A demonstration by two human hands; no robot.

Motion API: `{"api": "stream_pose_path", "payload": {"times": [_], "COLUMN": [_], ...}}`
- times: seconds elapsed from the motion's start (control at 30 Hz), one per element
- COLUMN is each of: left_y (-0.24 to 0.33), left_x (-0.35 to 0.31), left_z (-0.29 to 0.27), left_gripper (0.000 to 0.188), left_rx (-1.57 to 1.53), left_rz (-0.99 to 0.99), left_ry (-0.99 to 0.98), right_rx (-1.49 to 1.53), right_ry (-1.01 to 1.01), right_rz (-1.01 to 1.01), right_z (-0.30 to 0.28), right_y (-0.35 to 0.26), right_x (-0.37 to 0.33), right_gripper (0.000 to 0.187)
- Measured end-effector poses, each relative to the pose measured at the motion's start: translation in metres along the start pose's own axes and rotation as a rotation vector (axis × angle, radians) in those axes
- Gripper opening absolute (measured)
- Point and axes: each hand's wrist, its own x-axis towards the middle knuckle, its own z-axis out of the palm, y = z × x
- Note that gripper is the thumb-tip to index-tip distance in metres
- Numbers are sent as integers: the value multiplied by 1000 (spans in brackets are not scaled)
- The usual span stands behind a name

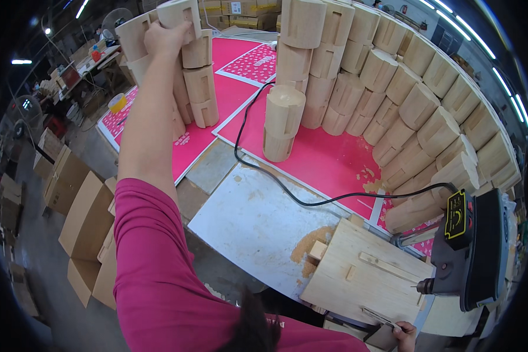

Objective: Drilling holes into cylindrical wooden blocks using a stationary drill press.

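Observation:
At the far left of the table my left hand [167, 40] is closed on a pale wooden cylinder [180, 14] with a cut slot, at the top of a stack. Other wooden cylinders [197, 82] stand piled beside and beneath it. At the lower right, my right hand [403, 335] has its fingers curled by the end of a thin metal strip [381, 317], at the near edge of a wooden jig board [364, 264]. What those fingers hold is partly hidden. The jig board lies below the chuck of a black drill press [475, 246].
A two-high stack of cylinders [284, 123] stands alone on the pink tabletop [340, 158]. Tall curved rows of cylinders [399, 82] line the right. A black cable [287, 190] crosses the table; sawdust lies near the jig. Open cardboard boxes [88, 220] sit on the floor at left.

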Motion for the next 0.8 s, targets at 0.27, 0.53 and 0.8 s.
{"api": "stream_pose_path", "payload": {"times": [0.27, 0.53, 0.8], "left_y": [31, -1, -2], "left_x": [12, 20, 20], "left_z": [13, 32, 39], "left_gripper": [42, 64, 64], "left_rx": [-222, 154, 121], "left_rz": [17, -35, -8], "left_ry": [136, -74, -54], "right_rx": [146, 8, -10], "right_ry": [30, 4, 23], "right_rz": [70, 68, 29], "right_z": [0, -7, 0], "right_y": [15, 18, 5], "right_x": [4, 8, 5], "right_gripper": [28, 25, 27]}}
